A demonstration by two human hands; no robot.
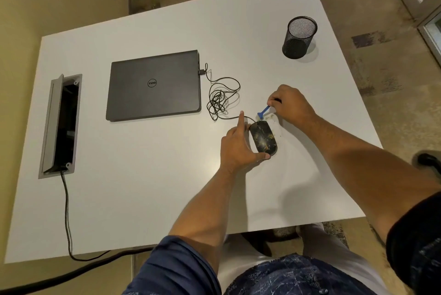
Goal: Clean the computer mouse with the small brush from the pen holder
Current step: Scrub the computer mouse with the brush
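Note:
A black computer mouse (263, 137) speckled with yellowish dust lies on the white table (148, 187), right of centre. My left hand (236, 145) grips its left side and near end, forefinger stretched along it. My right hand (290, 104) holds a small blue brush (262, 112) whose head sits just beyond the mouse's far end, touching the table. Yellowish crumbs (274, 125) lie on the table beside the mouse's right flank. The black mesh pen holder (298, 38) stands at the far right.
A closed grey laptop (154, 86) lies left of the mouse, with the mouse's tangled cable (220, 99) plugged into its right side. An open cable hatch (60, 125) is set in the table at the left, a cord running out over the near edge.

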